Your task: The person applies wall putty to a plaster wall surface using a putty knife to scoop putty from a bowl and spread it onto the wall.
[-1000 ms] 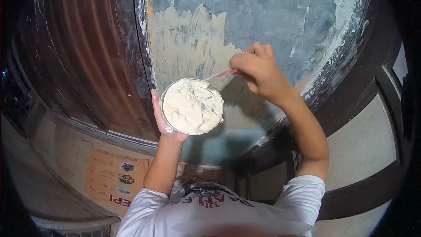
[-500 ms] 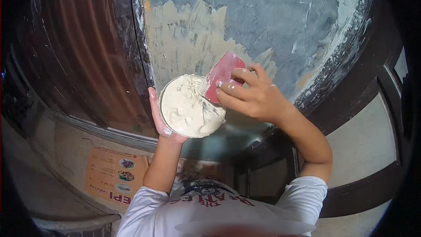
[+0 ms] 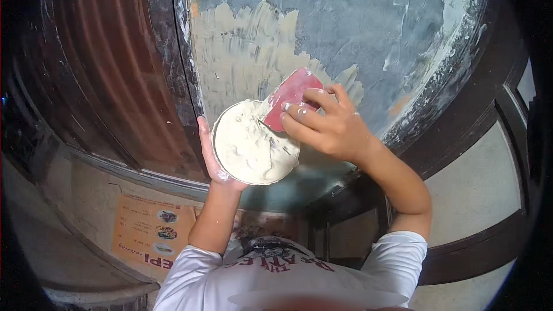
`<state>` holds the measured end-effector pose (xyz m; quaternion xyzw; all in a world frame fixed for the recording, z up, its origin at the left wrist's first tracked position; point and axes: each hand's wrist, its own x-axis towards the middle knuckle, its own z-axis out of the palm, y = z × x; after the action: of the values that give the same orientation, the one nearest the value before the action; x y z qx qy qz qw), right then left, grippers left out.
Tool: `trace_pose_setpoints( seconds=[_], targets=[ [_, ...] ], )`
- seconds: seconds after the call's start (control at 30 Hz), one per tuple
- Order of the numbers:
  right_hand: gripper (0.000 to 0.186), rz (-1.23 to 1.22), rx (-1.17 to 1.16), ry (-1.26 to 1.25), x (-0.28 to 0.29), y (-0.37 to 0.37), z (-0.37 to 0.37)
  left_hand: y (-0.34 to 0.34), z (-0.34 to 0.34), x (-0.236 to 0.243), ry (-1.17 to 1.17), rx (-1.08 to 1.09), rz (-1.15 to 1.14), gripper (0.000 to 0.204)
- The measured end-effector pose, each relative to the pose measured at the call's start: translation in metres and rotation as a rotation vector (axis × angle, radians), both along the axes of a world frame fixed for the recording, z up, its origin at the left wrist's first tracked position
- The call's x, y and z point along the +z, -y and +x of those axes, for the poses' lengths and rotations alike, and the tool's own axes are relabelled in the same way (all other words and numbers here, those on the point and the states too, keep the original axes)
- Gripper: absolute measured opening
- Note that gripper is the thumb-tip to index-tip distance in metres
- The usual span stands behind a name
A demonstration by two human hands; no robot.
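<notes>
Putty [image 3: 239,144] in round tub [image 3: 256,183]; tub on left hand [image 3: 212,164]. Scraper [image 3: 295,95] in right hand [image 3: 334,124], edge at putty's upper right. Behind both hands: flat panel [image 3: 351,17], putty patch [image 3: 239,52] on its left part. Brace-framed panelling [image 3: 478,184] at right. Food poster [image 3: 135,236] lower left, beside left forearm [image 3: 214,224].

Place: looking like part of a building undergoing finishing work; whether home or eatery, the view is not settling. Evidence: a large blue-grey panel [image 3: 357,29] is carrying a patchy cream coat [image 3: 247,49], with white smears running along its right edge. A tub of cream paste [image 3: 245,147] and a red scraper [image 3: 292,95] are showing before it. Dark framing with pale panels [image 3: 478,184] is bordering the right; an orange poster [image 3: 135,224] with food pictures is appearing lower left.
</notes>
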<state>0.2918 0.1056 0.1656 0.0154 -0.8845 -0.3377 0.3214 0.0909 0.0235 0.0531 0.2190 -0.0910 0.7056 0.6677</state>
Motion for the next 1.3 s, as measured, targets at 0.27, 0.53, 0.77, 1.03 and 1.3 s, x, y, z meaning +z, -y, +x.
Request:
trace_pose_setpoints(
  seconds=[0.27,0.53,0.77,1.03,1.3],
  targets=[
    [0.028,-0.069,-0.040,-0.057,0.009,0.001,0.004,-0.004,-0.003,0.001,0.028,-0.021,0.041,0.094],
    [0.028,-0.158,-0.056,0.052,0.003,0.001,0.006,-0.011,-0.002,-0.001,0.011,-0.002,-0.056,0.095],
    [0.027,-0.186,-0.067,-0.077,0.001,-0.003,0.007,-0.011,0.003,0.002,0.022,-0.034,0.005,0.096],
    [0.034,-0.180,-0.170,-0.263,0.017,-0.013,0.002,-0.017,-0.002,0.000,-0.005,-0.011,-0.062,0.096],
    [0.025,-0.272,-0.202,-0.588,0.057,-0.071,-0.008,-0.019,-0.010,-0.009,0.036,-0.037,-0.070,0.096]
  ],
)
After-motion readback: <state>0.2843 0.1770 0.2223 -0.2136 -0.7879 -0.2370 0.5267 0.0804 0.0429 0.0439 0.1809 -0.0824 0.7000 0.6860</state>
